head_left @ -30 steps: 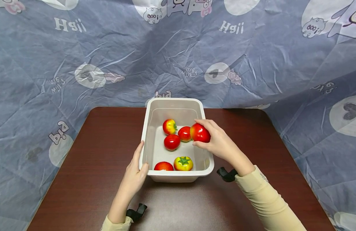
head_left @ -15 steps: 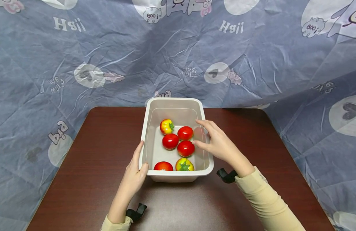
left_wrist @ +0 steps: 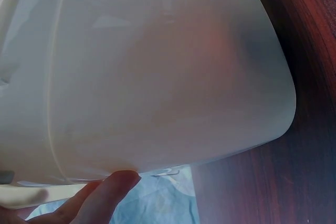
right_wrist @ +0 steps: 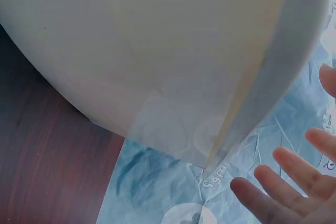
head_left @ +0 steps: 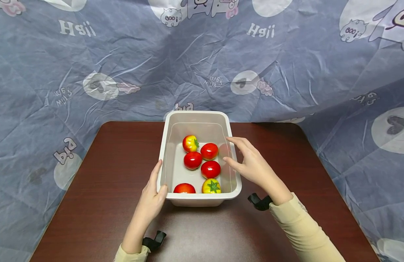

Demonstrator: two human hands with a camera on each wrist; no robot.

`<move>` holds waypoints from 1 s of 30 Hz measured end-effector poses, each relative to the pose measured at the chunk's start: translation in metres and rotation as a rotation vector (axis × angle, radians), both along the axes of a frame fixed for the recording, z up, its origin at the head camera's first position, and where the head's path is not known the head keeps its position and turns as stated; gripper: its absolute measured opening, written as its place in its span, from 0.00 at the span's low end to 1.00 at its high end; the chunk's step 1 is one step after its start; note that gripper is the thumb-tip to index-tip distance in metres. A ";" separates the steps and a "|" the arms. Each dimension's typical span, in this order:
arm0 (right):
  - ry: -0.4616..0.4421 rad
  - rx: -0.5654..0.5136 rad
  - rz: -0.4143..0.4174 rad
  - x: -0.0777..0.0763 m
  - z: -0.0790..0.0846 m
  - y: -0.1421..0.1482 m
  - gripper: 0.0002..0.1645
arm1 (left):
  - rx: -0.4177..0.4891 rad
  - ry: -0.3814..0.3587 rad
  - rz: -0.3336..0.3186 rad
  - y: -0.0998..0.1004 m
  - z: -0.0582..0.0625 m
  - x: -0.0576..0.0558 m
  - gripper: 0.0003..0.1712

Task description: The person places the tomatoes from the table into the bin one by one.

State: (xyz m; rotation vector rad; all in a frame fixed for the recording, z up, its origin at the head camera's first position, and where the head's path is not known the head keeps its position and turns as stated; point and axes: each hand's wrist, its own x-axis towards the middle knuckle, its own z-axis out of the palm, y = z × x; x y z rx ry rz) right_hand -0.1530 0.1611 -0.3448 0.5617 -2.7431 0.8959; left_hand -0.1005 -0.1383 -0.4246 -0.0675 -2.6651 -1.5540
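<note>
A pale grey plastic bin (head_left: 202,117) stands on the table with several shiny tomatoes in it. My left hand (head_left: 150,200) holds its near left rim, thumb over the edge and fingers along the outer side; in the left wrist view those fingers (left_wrist: 110,195) lie at the outer wall. Over the right rim hovers my right hand (head_left: 254,163), fingers spread and holding nothing. Nearest to it are two red tomatoes, an upper one (head_left: 209,151) and a lower one (head_left: 210,169). A yellow-green tomato (head_left: 211,186) shows its leafy top. The bin's front rim partly hides a red tomato (head_left: 184,188).
The dark red-brown table (head_left: 129,156) surrounds the bin. Behind it hangs a wrinkled blue cloth (head_left: 188,54) with cartoon prints. Each wrist wears a black strap mount, such as the right one (head_left: 260,202).
My right hand has let go of a red tomato, which now lies among the others, and has drawn back slightly right. The yellow-green tomato has shifted and turned. My left hand stays put.
</note>
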 end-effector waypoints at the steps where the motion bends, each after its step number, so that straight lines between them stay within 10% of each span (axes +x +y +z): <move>1: 0.008 -0.003 -0.002 0.001 0.000 0.001 0.37 | 0.001 -0.001 0.000 0.000 0.000 0.000 0.43; 30: 0.117 -0.047 -0.146 0.035 -0.025 0.032 0.32 | -0.015 -0.029 -0.002 0.002 0.004 0.003 0.42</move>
